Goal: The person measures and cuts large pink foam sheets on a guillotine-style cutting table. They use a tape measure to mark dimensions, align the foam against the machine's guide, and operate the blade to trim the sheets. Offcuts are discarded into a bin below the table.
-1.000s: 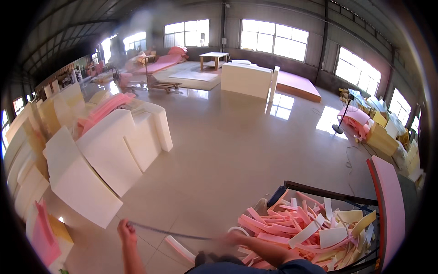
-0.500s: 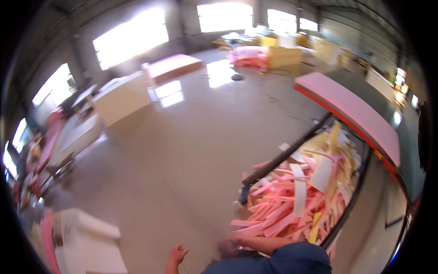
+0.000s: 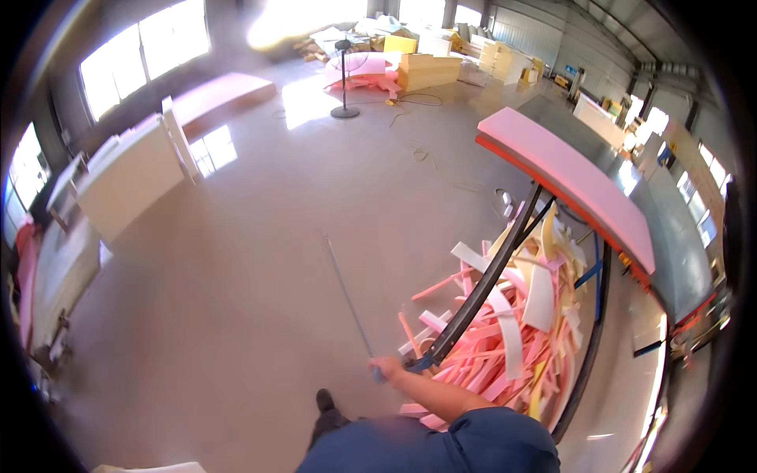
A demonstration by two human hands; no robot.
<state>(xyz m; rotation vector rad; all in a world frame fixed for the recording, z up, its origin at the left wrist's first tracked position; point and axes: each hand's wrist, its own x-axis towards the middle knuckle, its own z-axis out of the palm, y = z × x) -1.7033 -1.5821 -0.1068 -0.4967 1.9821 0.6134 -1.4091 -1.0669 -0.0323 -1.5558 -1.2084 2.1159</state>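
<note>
My right hand [image 3: 386, 368] is closed on the near end of a thin grey rod [image 3: 347, 296], which runs up and to the left, low over the concrete floor. The hand sits at the near corner of a black-framed cart [image 3: 489, 276]. The cart is heaped with pink, white and yellow foam strips [image 3: 512, 331]. My forearm reaches out from a blue sleeve at the lower edge. My left hand is out of the picture. One dark shoe [image 3: 323, 402] shows just left of the arm.
A long pink foam slab [image 3: 568, 177] lies on the edge of a grey worktable [image 3: 670, 229] right of the cart. Large white foam blocks [image 3: 130, 177] stand at the left. A stand fan [image 3: 344, 79] and yellow foam blocks [image 3: 430, 71] are far back.
My view has swung from the white foam stacks round to the cart, which now lies at the right. My left hand has dropped out of sight. The rod now points up-left.
</note>
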